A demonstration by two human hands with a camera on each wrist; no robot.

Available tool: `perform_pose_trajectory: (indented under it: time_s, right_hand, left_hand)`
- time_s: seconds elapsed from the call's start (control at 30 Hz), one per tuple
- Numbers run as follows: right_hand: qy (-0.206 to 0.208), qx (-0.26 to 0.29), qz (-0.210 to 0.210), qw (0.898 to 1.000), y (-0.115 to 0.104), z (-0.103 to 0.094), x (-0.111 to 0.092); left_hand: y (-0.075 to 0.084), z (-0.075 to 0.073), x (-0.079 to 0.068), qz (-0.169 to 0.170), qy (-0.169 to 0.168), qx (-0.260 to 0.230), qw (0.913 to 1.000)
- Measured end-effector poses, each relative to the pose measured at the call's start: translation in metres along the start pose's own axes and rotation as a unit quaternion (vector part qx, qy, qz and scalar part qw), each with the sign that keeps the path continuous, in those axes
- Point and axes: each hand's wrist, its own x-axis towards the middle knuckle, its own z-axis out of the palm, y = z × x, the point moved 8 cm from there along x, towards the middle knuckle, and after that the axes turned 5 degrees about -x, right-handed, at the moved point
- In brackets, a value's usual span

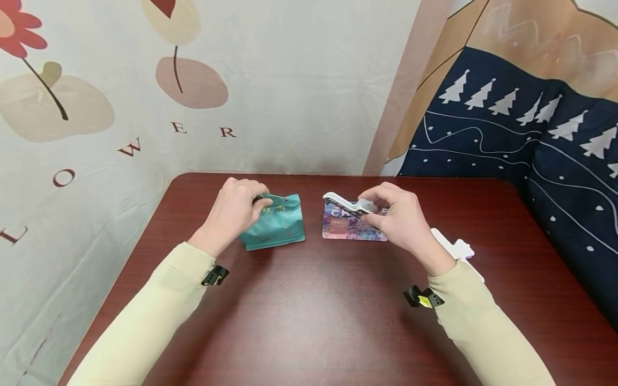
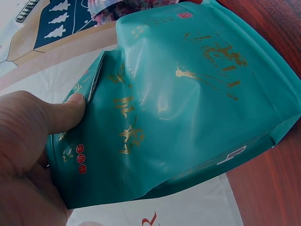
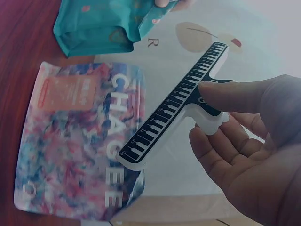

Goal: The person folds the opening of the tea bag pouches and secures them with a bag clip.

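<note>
My left hand (image 1: 236, 212) grips a teal pouch (image 1: 277, 228) by its upper left part. In the left wrist view the thumb (image 2: 68, 113) presses on a folded-over edge of this pouch, which has gold lettering. With thumb and fingers, my right hand (image 1: 398, 217) pinches the handle of a long bag clip (image 3: 174, 106), white with a black piano-key pattern. The clip is over the upper part of a colourful pouch (image 3: 70, 150) marked CHAGEE. From these views I cannot tell whether clip and pouch touch.
Partly hidden by my right forearm, another white object (image 1: 456, 249) lies on the dark red table (image 1: 318, 321). A patterned light cloth (image 1: 299, 96) hangs behind the table, and a navy cloth with white trees (image 1: 478, 128) borders its right side.
</note>
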Motion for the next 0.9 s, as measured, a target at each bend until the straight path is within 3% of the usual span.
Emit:
perform_pose_trajectory:
  time_s: [0.9]
  right_hand:
    - [-0.018, 0.084, 0.004, 0.996, -0.030, 0.037, 0.030]
  left_hand:
    - [0.000, 0.000, 0.001, -0.004, -0.003, 0.002, 1.0000]
